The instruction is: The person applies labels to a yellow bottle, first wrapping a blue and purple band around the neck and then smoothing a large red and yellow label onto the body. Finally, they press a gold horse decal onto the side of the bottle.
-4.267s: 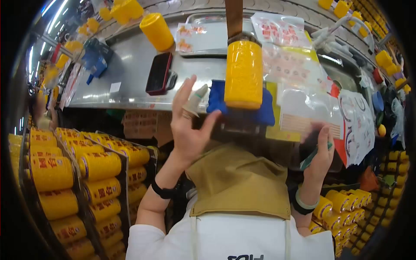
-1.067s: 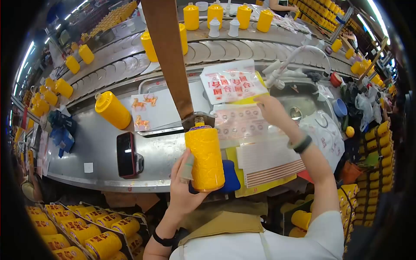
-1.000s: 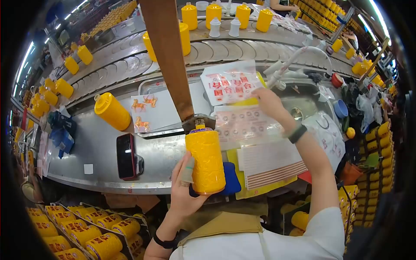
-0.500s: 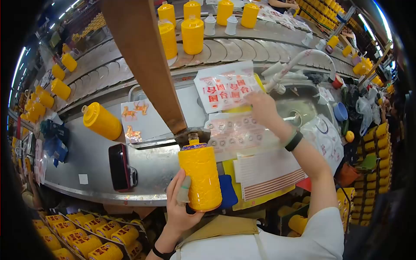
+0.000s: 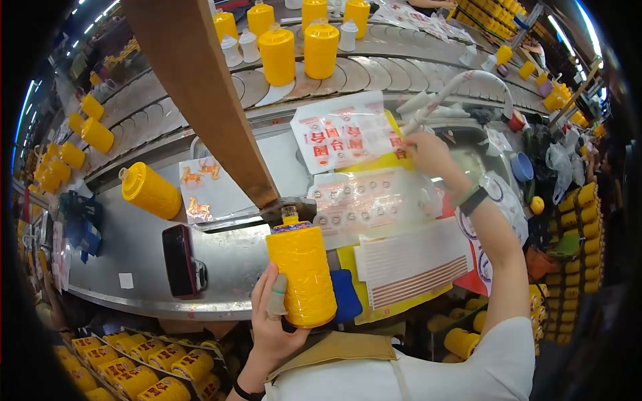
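Note:
My left hand, with a covering on one finger, is wrapped round the lower side of a yellow bottle. The bottle stands nearly upright, its clear neck close to a metal bracket on the wooden post. Over the right edge of a white decal sheet printed with red characters, my right hand pinches a small red character decal. A yellow sheet shows beneath. Just below lies a translucent sheet with round prints.
A wooden post slants across the view. Another yellow bottle lies near gold horse decals. A phone and striped sheets rest on the metal bench. Behind runs a conveyor carrying bottles; a white hose arches over a sink.
My right hand has drawn slightly right from the decal sheet, and a red character decal now shows at its fingertips. Bottles on the conveyor have shifted. My left hand keeps its hold.

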Tool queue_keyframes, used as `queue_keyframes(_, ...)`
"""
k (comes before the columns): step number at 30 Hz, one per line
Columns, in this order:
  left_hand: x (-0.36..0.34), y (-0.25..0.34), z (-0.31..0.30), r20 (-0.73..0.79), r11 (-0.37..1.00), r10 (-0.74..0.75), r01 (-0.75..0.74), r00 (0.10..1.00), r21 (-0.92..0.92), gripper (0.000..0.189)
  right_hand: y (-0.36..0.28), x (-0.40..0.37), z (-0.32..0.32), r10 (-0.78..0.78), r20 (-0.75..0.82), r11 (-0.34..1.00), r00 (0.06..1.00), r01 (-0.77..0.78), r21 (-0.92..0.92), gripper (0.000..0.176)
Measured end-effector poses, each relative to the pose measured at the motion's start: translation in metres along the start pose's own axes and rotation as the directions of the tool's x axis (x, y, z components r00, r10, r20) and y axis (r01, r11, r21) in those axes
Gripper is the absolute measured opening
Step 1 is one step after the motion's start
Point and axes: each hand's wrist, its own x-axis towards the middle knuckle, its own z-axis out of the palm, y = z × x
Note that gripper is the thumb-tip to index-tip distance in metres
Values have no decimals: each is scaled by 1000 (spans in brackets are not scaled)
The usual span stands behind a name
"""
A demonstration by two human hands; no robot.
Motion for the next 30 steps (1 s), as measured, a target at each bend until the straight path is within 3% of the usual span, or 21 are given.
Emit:
queue_keyframes(2,0,-1,1,-2,1000,4,-4,1000,3,94,14,5,13,325,-129,934,937,-296,203,27)
queue_keyframes(3,0,-1,1,-9,1000,6,-6,1000,11,93,17,8,17,327,-126,933,937,-298,201,27)
queue_keyframes(5,-1,1,1,-8,1000,0,0,1000,11,92,22,18,26,514,0,812,858,-487,323,35)
queue_keyframes(9,1,4,-1,-6,1000,-16,16,1000,14,91,22,21,22,527,113,763,842,-528,373,39)
queue_keyframes(11,0,5,1,-14,1000,-15,15,1000,7,92,13,14,7,414,189,800,891,-455,391,38)
queue_keyframes(15,0,3,1,-11,1000,6,-6,1000,16,93,38,11,20,404,138,824,904,-425,375,36)
queue_keyframes(19,0,4,0,-4,999,-22,22,1000,35,95,45,-2,-1,522,276,669,807,-588,454,25)
queue_keyframes(21,1,-1,2,-18,1000,21,-21,1000,3,96,50,-13,-4,465,223,672,857,-505,541,23)
queue_keyframes(23,-2,-2,2,-21,1000,-1,1,1000,-3,95,71,-11,4,438,316,762,842,-534,367,24)
queue_keyframes(24,-1,-4,2,-28,999,21,-22,999,-31,95,94,-9,30,491,162,853,856,-510,111,28)
queue_keyframes(25,0,-5,2,-28,997,25,-27,999,-72,95,103,-20,49,509,-19,858,861,-505,95,31)
queue_keyframes(26,-1,-6,3,-31,998,16,-18,999,-64,95,105,-25,50,500,-12,862,866,-497,99,31)
queue_keyframes(28,-3,-10,5,-45,988,-9,2,999,-157,90,103,-29,37,529,155,848,834,-521,-92,33)
queue_keyframes(30,-5,-15,5,-21,984,-32,27,999,-173,92,90,-31,17,531,181,846,828,-530,-62,32)
